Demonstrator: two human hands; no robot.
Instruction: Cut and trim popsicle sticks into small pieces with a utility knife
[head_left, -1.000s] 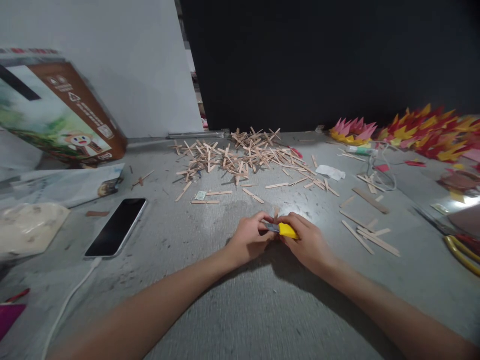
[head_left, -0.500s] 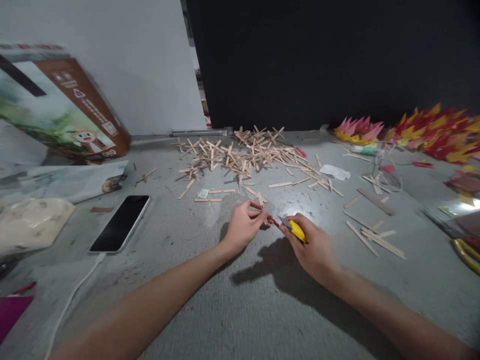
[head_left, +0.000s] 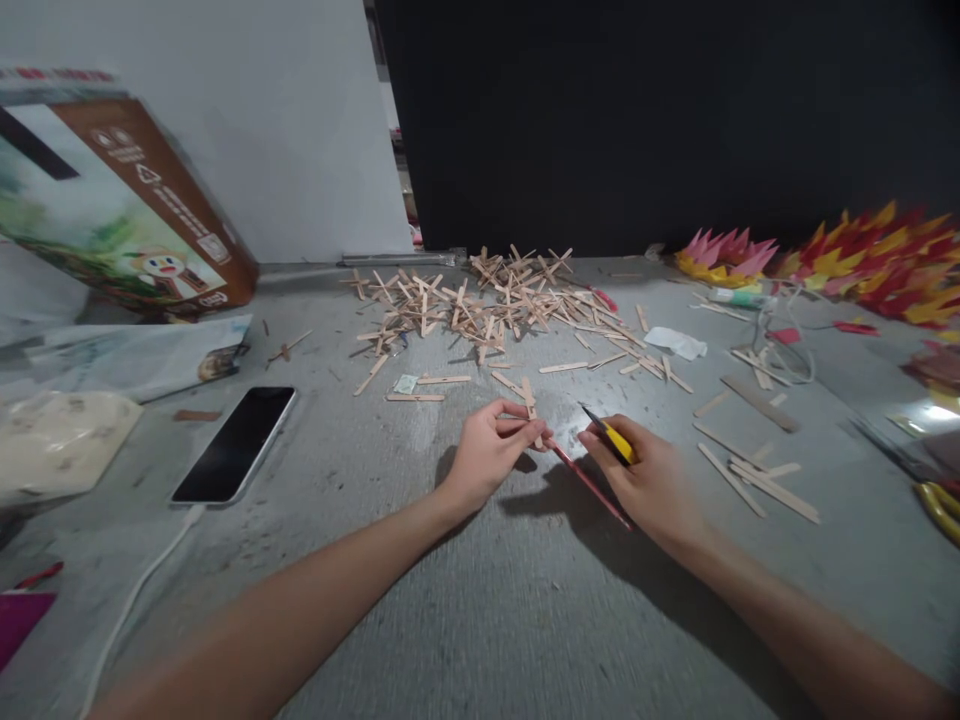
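Wooden stick (head_left: 529, 393) is located just below frame center, clamped in the fingers of the left hand (head_left: 491, 446); a red rod (head_left: 590, 484) extends toward lower right. Fingers of the right hand (head_left: 651, 482) grip a yellow cutter (head_left: 620, 443).

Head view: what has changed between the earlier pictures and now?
The right hand, keeping hold of the yellow cutter, has moved rightward, away from the left hand; a second ago they were together. A thin red strip, out of sight then, now slants down and right from the left hand. That hand still holds a wooden stick. The phone and stick pile stayed put.
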